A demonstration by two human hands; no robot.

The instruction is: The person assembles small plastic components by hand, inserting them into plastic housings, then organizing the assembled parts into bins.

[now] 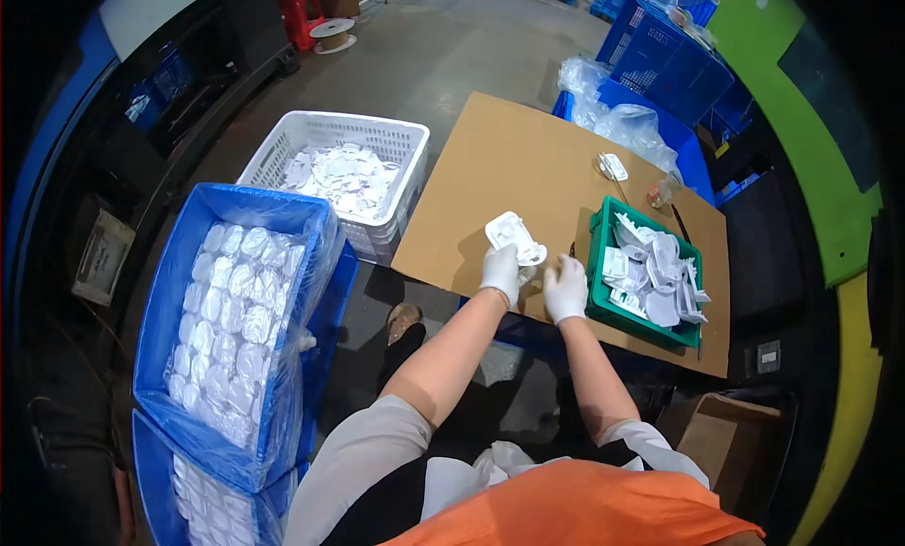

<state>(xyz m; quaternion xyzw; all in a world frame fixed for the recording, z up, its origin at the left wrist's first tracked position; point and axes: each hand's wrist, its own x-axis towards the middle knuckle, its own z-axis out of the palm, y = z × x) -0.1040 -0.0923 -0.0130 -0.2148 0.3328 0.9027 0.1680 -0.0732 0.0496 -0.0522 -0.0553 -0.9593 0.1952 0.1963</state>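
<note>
Brown cardboard (481, 183) lay flat; above its near side the left hand (502, 273) gripped a white plastic part (514, 235), with the right hand (567, 290) loosely open just beside it. A green bin (622, 321) stood right, a white basket (370, 241) left, and grey floor (443, 51) stretched far beyond.

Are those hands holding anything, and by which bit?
The left hand holds a white plastic piece by its near edge. The right hand is close beside it; whether it touches, I can't tell.
</note>
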